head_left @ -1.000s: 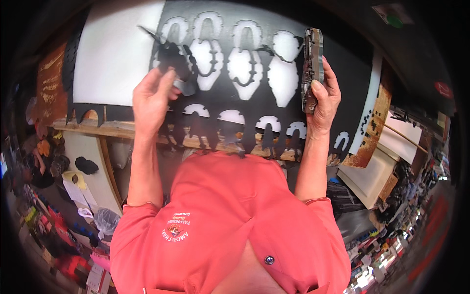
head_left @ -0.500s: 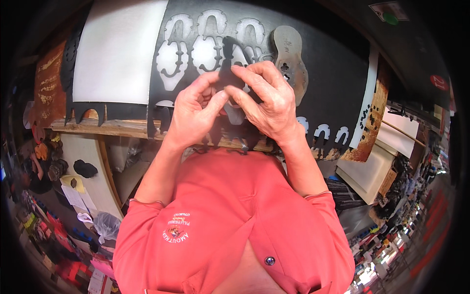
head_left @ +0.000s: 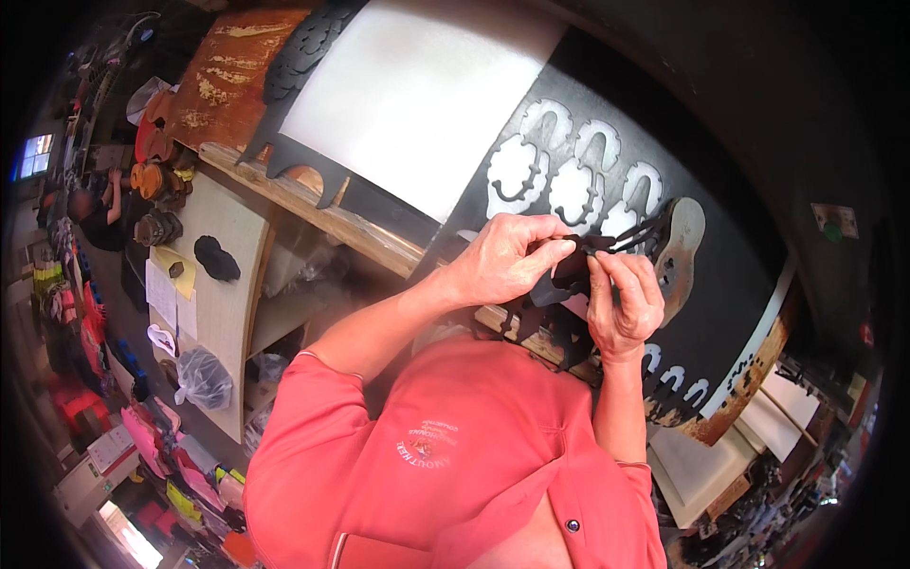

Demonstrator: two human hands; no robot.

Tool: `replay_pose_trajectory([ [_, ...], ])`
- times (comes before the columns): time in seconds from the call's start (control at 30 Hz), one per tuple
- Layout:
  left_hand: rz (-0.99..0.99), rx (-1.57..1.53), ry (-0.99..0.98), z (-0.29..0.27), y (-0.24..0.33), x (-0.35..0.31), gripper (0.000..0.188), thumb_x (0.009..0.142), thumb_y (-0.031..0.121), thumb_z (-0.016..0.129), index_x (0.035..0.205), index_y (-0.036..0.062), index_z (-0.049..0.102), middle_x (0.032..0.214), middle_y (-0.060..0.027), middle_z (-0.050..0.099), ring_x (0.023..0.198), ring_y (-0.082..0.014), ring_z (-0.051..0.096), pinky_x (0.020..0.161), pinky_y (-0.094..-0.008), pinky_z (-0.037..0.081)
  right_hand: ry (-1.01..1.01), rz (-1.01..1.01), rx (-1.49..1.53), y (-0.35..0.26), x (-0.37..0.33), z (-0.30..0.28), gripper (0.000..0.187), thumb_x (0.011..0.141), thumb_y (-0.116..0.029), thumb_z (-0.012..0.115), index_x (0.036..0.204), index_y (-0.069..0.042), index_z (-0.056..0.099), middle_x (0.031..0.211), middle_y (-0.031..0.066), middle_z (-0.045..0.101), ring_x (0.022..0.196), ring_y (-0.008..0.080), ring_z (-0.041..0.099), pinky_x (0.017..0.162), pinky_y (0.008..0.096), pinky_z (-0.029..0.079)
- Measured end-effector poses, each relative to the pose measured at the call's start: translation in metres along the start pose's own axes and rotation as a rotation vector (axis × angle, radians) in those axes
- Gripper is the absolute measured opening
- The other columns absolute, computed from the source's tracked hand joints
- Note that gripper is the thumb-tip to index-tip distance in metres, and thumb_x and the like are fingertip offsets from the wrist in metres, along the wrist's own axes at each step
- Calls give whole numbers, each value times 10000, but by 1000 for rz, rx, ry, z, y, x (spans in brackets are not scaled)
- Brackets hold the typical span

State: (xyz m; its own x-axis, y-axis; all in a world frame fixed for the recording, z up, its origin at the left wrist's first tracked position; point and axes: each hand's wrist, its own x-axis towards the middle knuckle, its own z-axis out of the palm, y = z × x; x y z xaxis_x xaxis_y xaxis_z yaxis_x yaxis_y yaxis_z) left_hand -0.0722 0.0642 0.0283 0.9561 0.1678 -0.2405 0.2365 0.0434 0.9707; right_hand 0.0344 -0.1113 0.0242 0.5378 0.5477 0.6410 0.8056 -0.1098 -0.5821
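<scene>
Detail is lost around the small dark piece of thin, flexible-looking sheet material (head_left: 573, 273), since the fingers gripping it cover its edges; we cannot make out its full outline. The hands also mask part of the broad black flat sheet (head_left: 749, 247), in which we see arch-shaped and rounded cut-outs showing white. The smooth white rectangular sheet (head_left: 417, 104), to the left, runs out of view at the top, and the surroundings blur toward the dark rim.

Of containers, we note a crumpled clear plastic bag (head_left: 204, 377) at the pale flat board (head_left: 223, 313); its contents are too hazy for us to identify.

At centre, we find the dark piece raised over the near side of the black sheet, between the two hands. The left hand (head_left: 504, 261) is narrowed, thumb and forefinger pinching the piece; the right hand (head_left: 626, 303) pinches it likewise from the other side, its remaining fingers curled. Just beyond the right hand lies a grey-and-brown sole-shaped plate (head_left: 690, 232).
</scene>
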Motion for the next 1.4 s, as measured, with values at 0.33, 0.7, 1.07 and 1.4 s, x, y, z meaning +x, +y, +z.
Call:
replay_pose_trajectory([
  [0.33, 184, 496, 880, -238, -7, 58, 287, 1028, 273, 698, 1108, 16, 798, 836, -1, 746, 758, -69, 631, 697, -257, 509, 139, 610, 298, 20, -33, -38, 16, 1043, 0, 622, 1048, -9, 635, 948, 32, 621, 802, 103, 594, 716, 227, 488],
  [0.7, -50, 1340, 1127, -405, -28, 63, 420, 982, 414, 649, 1215, 94, 791, 1168, -217, 772, 1124, -425, 725, 979, -522, 561, 353, 879, -842, 116, -135, -232, 294, 1086, -288, 637, 1119, -8, 721, 848, 105, 731, 773, 208, 676, 734, 369, 548],
  [1.07, 375, 558, 318, -81, -25, 68, 433, 1027, 239, 713, 1432, 92, 676, 1456, -151, 668, 1347, -280, 618, 1163, -414, 460, -138, 389, -465, 58, -64, -60, 780, 776, -281, 917, 1395, 61, 587, 1435, 321, 548, 1281, 492, 543, 1080, 525, 496],
  [1.4, 650, 1064, 208, 83, -53, 82, 597, 980, 128, 730, 1521, -13, 518, 1611, -205, 504, 1535, -446, 403, 1263, -586, 299, 96, 604, 124, 75, -56, -78, 624, 750, -228, 899, 1300, 7, 724, 1423, 263, 626, 1320, 398, 620, 1132, 436, 494],
])
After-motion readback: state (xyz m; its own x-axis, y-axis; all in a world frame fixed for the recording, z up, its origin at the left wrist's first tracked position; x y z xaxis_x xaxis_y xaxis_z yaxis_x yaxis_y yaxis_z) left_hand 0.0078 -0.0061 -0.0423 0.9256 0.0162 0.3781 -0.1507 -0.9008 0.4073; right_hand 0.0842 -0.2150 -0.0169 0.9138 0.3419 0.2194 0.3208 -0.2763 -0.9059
